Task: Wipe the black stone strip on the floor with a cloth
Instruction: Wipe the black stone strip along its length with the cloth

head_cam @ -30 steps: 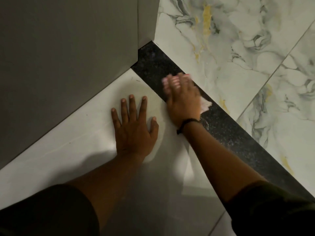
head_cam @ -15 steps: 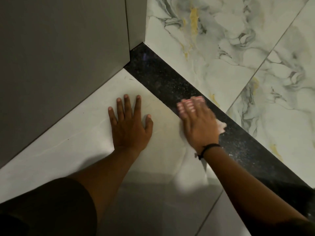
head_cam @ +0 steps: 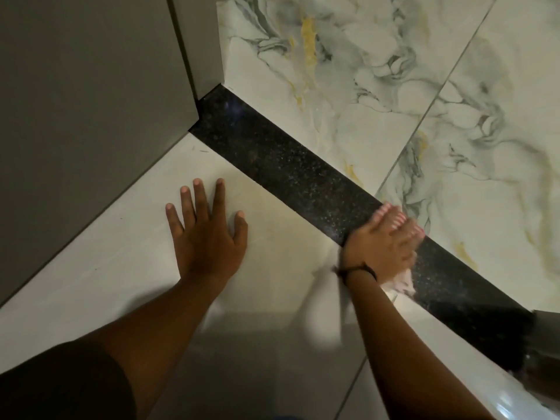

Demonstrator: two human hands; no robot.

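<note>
A black speckled stone strip (head_cam: 272,153) runs diagonally across the floor from the grey wall corner toward the lower right. My right hand (head_cam: 383,247) lies flat across the strip near its middle, pressing a white cloth (head_cam: 400,281) whose edge shows below the palm. A dark band circles that wrist. My left hand (head_cam: 206,234) rests flat with fingers spread on the plain pale tile beside the strip, holding nothing.
A grey wall (head_cam: 85,110) fills the left side, its corner meeting the strip's far end. Marbled white, grey and gold tiles (head_cam: 409,95) lie beyond the strip. A dark grey object (head_cam: 545,353) sits at the right edge near the strip's lower end.
My right hand has slid with the cloth along the strip, away from the wall corner toward the lower right. My left hand has stayed planted on the pale tile.
</note>
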